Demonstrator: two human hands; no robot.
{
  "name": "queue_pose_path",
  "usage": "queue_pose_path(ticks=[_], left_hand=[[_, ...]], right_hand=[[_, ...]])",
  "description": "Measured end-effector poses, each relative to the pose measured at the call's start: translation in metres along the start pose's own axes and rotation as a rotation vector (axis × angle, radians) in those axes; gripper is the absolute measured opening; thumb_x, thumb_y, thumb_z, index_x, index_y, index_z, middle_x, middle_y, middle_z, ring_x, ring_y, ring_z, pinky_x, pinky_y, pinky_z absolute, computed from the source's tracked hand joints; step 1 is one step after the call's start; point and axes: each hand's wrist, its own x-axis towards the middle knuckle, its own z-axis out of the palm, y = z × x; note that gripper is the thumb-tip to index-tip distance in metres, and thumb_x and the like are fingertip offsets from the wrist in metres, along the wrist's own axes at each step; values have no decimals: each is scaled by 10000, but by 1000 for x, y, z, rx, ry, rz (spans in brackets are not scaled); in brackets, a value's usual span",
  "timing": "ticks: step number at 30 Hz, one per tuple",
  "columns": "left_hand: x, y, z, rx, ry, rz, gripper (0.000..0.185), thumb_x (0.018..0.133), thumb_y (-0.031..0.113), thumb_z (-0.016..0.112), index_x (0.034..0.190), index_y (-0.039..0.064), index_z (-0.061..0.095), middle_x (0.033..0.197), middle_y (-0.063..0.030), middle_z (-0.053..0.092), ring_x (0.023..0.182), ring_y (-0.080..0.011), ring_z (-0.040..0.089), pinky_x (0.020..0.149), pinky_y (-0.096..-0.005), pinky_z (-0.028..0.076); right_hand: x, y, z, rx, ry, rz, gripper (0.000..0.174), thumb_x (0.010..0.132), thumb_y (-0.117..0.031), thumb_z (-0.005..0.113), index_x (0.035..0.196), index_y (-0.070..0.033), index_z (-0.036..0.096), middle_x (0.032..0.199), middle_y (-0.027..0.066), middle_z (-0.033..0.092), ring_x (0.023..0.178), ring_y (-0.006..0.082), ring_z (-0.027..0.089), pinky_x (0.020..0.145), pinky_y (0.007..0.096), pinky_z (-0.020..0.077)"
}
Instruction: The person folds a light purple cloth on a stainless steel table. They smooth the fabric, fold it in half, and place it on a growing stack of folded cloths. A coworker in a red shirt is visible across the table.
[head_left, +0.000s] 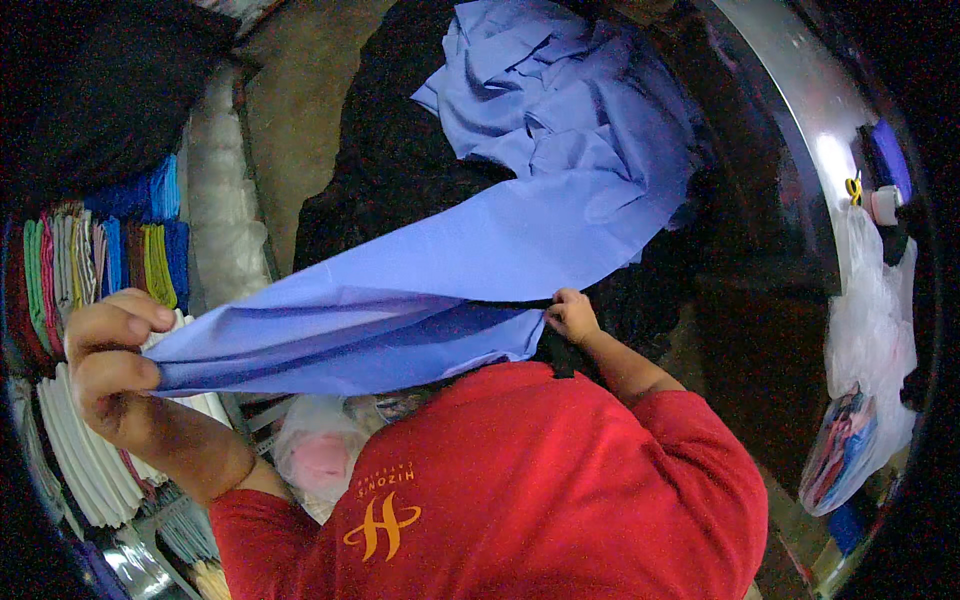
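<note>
A long blue cloth (450, 240) is stretched across in front of my red shirt. My left hand (120, 360), raised at the far left, pinches one end of it between thumb and fingers. Close to my chest, my right hand (574, 315) grips a lower edge of the same cloth. The strip between my hands is partly folded over, with a dark gap along its lower side. Beyond my right hand the cloth runs on into a crumpled blue heap (555, 97), which rests on a dark, bunched fabric (405, 135).
Folded cloths in many colours (105, 255) stand in rows at the left, above a stack of white cloths (90, 450). Along the right edge are yellow-handled scissors (853, 189) and clear plastic bags (862, 330). A plastic-wrapped pink item (319, 459) lies at lower left.
</note>
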Motion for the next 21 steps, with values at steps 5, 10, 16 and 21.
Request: queue_pose_path(ticks=[5,10,16,21], left_hand=[[19,1,-7,132,-7,83,207,798,249,570,735,70,486,810,-128,476,745,-259,528,618,-359,424],[28,-1,-27,-66,-5,99,182,780,295,608,740,143,515,857,-73,452,790,-224,490,723,-361,359],[30,-16,-85,-385,-233,48,209,776,228,616,655,198,449,872,-29,367,834,-195,417,755,-336,285],[10,-54,-114,138,-293,-382,196,740,210,615,724,91,460,915,-60,396,851,-177,426,797,-309,346]], right_hand=[[4,-17,-13,-127,455,222,110,622,-265,739,675,-182,691,1416,117,293,1262,328,310,994,530,243],[34,-19,-15,-86,501,362,199,600,-157,714,782,-102,655,1252,122,453,1129,306,445,961,488,286],[63,80,-90,83,998,569,181,658,-79,594,834,-40,593,866,110,574,838,303,551,718,376,431],[59,125,-197,192,969,292,82,706,-56,650,782,-29,634,828,92,600,772,208,590,715,299,468]])
